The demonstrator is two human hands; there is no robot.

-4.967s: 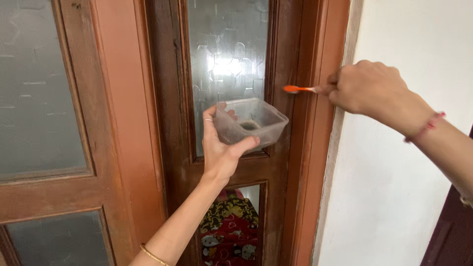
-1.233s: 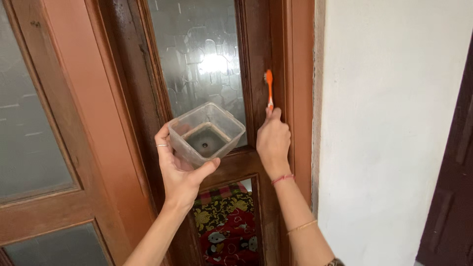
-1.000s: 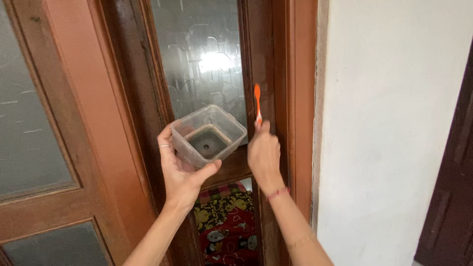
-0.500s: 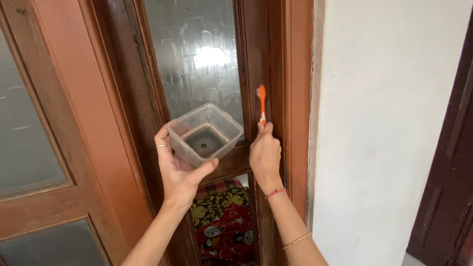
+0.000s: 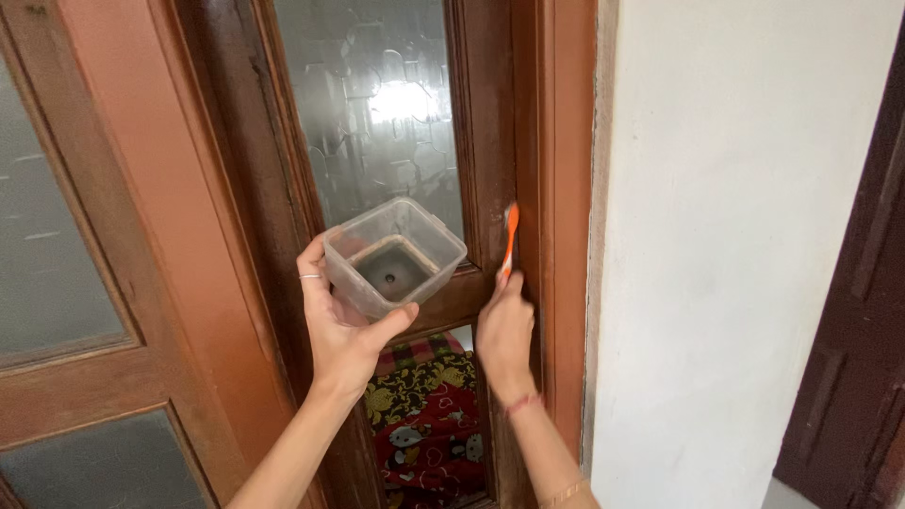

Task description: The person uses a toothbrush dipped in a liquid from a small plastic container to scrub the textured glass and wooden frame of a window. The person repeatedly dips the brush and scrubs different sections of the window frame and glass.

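A wooden door fills the left side, orange-brown, with a cloudy glass pane (image 5: 52,226) set in it. Next to it stands a darker brown door (image 5: 485,141) with a bumpy glass pane (image 5: 377,104) up high and a see-through one lower down. A red and yellow cloth (image 5: 429,424) shows through the low one. To the right of the door frame (image 5: 566,188) is a plain white wall (image 5: 735,254), and a dark door (image 5: 867,311) sits at the far right edge.

The left hand (image 5: 341,325) is curled around a clear plastic tub (image 5: 394,254), with the thumb on the near side and the fingers on the far side. The tub is held up in front of the dark door, tilted a little, and it has brown stuff at the bottom. There is a small gap between the tub and the brush.

The right hand (image 5: 504,325) is closed around the handle of an orange brush (image 5: 510,240). The brush points up, and its tip lies against the dark wood strip, close to the frame. The hand has little room on its right, more on its left.
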